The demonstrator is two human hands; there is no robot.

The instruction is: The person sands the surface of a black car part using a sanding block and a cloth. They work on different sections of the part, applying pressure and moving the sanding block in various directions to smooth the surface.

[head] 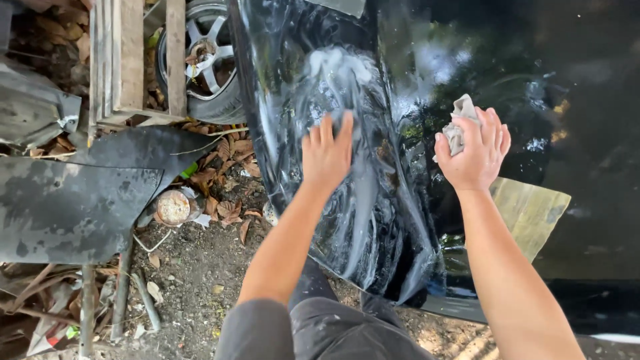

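My left hand [327, 155] lies flat, fingers spread and released, on the glossy black car body panel [347, 200], pressing into a streaky, whitish film that swirls across the panel's wet-looking surface. My right hand [475, 152] is clenched around a crumpled grey rag [459, 123], which sticks out above my knuckles as the hand hovers over, or rests on, the darker part of the same panel; I cannot tell which. The panel fills the middle and right of the view and mirrors trees and sky. Just below my right wrist a yellowish sheet [533, 210] with worn edges lies against the black surface. To the left of the panel, a car wheel with a silver alloy rim [208, 57] leans behind a wooden frame [127, 60]. Dry brown leaves [223, 173] litter the dirt ground [193, 280] below it, beside a rusty round can [173, 207]. A flat, dusty black sheet [67, 207] spreads over the ground at far left, well apart from both hands. My dark grey trousers [320, 330] show at the bottom edge, close against the lower rim of the panel.
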